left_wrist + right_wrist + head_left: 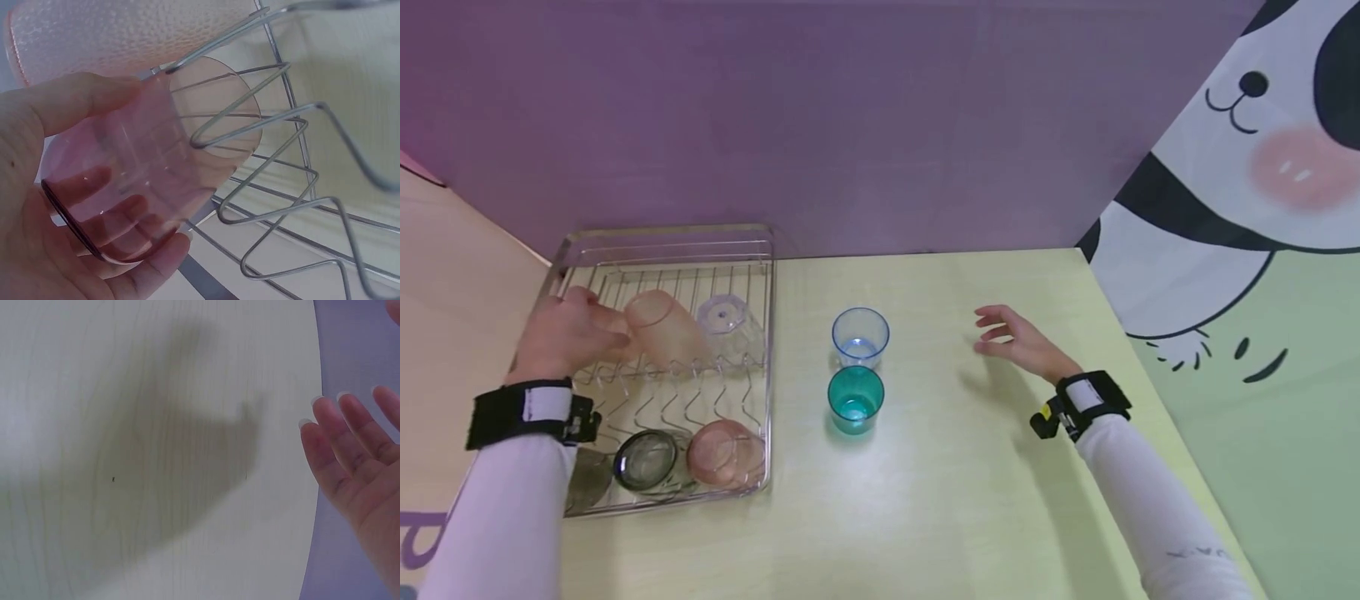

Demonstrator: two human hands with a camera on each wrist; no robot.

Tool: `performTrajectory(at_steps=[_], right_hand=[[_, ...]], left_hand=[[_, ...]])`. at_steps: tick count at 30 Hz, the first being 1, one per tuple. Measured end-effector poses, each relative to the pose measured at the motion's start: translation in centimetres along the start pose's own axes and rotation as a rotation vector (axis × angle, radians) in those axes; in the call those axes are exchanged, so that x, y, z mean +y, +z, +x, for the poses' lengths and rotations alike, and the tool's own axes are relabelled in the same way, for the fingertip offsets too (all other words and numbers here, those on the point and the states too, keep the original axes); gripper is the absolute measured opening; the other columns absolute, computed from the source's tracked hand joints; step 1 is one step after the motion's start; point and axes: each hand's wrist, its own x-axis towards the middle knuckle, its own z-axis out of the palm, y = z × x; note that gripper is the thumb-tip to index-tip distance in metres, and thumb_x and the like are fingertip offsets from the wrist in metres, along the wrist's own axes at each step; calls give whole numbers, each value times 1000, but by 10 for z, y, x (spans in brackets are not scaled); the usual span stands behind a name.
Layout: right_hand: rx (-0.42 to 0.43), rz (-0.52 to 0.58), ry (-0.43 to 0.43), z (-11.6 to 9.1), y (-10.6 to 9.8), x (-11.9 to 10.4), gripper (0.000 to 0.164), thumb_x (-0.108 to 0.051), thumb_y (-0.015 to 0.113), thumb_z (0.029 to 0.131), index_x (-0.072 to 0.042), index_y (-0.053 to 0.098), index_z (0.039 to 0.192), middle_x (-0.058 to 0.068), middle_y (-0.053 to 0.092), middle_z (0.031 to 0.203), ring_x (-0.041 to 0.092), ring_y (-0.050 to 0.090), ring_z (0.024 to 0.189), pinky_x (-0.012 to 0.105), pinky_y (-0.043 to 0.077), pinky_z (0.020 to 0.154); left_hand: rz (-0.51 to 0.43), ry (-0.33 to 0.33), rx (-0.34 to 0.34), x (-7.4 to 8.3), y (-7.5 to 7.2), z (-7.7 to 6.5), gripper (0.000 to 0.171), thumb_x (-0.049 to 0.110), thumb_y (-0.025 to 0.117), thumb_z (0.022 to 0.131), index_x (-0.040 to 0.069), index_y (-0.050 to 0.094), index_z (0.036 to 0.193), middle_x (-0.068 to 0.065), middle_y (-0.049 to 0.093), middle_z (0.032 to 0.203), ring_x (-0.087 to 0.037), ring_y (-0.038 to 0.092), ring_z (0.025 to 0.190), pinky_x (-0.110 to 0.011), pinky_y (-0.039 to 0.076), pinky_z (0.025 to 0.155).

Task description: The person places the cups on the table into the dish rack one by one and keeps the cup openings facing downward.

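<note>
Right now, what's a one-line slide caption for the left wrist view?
Left hand gripping a pink glass at the wire rack, textured glass alongside.

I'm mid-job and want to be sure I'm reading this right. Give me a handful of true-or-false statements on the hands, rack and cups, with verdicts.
1. The left hand holds a pink glass. True.
2. The teal cup stands on the table, outside the rack. True.
3. The right hand is touching the teal cup. False: it is apart from the teal cup and holds nothing.
4. The clear glass is in the rack. True.
5. The blue-rimmed cup is nearer the person than the teal cup. False: the teal cup is nearer.
6. In the head view, the rack is right of the teal cup. False: it is to the left.
</note>
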Motion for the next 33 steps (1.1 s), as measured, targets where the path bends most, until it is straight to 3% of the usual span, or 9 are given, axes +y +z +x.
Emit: performTrajectory(at_steps=[3, 11, 18, 26, 33], right_hand=[[6, -9, -8, -1, 1, -2, 64, -24, 66, 94, -4, 35, 147, 25, 46, 142, 38, 51, 126, 51, 43, 105], [-2, -23, -4, -1, 1, -2, 65, -25, 66, 94, -4, 35, 147, 25, 45, 142, 38, 51, 126, 53, 44, 105], [-16, -52, 6, 0, 2, 1, 64, -25, 66, 94, -5, 35, 146, 23, 46, 142, 39, 52, 126, 55, 44, 105], [-54, -86, 29, -1, 3, 1, 64, -27, 65, 95, -8, 34, 148, 22, 45, 145, 37, 51, 128, 55, 43, 106], [-50, -91, 31, -2, 1, 0, 66, -28, 66, 94, -7, 34, 148, 23, 45, 145, 39, 51, 128, 55, 44, 105]], left_hand=[[16, 16, 3, 1, 0, 0, 82, 34, 72, 82, -19, 34, 130, -50, 41, 119, -64, 39, 110, -73, 39, 90], [17, 21, 24, 2, 2, -1, 74, 35, 76, 79, -18, 42, 118, -44, 50, 109, -60, 49, 100, -65, 46, 78], [25, 6, -7, 1, 6, -3, 79, 34, 71, 82, -19, 34, 128, -52, 34, 123, -65, 39, 107, -72, 42, 82], [42, -16, -36, 2, 7, -5, 76, 37, 65, 86, -14, 32, 133, -50, 32, 124, -68, 37, 108, -74, 40, 86], [10, 37, -47, 0, 15, 1, 83, 31, 65, 88, -16, 25, 142, -52, 24, 134, -68, 27, 119, -78, 31, 97]])
